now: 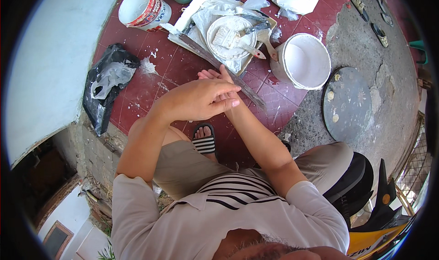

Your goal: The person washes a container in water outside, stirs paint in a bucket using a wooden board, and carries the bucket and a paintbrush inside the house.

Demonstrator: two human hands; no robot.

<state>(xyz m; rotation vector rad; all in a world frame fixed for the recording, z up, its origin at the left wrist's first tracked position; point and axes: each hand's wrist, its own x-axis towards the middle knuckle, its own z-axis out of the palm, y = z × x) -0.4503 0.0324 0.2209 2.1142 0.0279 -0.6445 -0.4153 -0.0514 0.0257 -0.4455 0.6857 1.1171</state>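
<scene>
L hand [196, 100] flat, fingers together, laid over R wrist. R hand [218, 77] mostly hidden beneath, only fingertips show; state n/k. Behind: long metal strip [219, 65] on red tile floor [146, 83], partly covered. Beyond: white bucket [304, 61], bowl w/ paintbrush [231, 38].

The big bucket [303, 61] is taken as the landmark. Left of it a tray [201, 45] is set on the floor, and a round lid [231, 42] is laid on the tray. A brush [233, 39] is laid on that lid. A second bucket [144, 8] is found far left. The hands [208, 95] are held nearer, down-left.
</scene>
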